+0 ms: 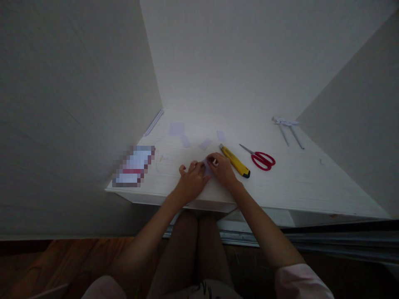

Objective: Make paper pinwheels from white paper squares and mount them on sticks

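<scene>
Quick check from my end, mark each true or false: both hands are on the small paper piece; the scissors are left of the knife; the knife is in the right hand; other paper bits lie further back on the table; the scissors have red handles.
1. Both hands are on the small paper piece. True: the left hand and right hand press on the paper piece.
2. The scissors are left of the knife. False: the scissors lie right of the knife.
3. The knife is in the right hand. False: it lies on the table beside that hand.
4. Other paper bits lie further back. True.
5. The scissors have red handles. True.
</scene>
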### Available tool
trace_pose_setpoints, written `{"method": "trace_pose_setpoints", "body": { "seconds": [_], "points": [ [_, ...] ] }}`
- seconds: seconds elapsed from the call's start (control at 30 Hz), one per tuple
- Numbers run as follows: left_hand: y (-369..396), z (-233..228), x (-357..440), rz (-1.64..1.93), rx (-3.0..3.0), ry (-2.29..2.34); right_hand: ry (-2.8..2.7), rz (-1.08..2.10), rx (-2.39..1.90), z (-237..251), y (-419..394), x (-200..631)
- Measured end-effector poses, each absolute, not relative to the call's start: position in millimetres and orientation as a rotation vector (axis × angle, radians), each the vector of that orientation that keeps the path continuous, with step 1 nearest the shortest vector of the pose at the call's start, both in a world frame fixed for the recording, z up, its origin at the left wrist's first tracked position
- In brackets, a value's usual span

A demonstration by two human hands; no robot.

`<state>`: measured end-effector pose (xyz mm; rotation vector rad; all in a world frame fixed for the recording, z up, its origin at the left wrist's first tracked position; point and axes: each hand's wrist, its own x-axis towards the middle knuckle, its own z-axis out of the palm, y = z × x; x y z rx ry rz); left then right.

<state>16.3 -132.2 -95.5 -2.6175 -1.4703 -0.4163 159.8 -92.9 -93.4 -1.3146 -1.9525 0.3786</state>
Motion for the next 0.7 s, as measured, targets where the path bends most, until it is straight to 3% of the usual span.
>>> {"method": "trace_pose_setpoints", "body": {
  "seconds": [0.7],
  "points": [
    [-129.1,-94.0,9.6,-0.419,-2.712,-1.506,-2.403,0.077,-1.088,-99.2,-92.8,170.6]
  ]
}}
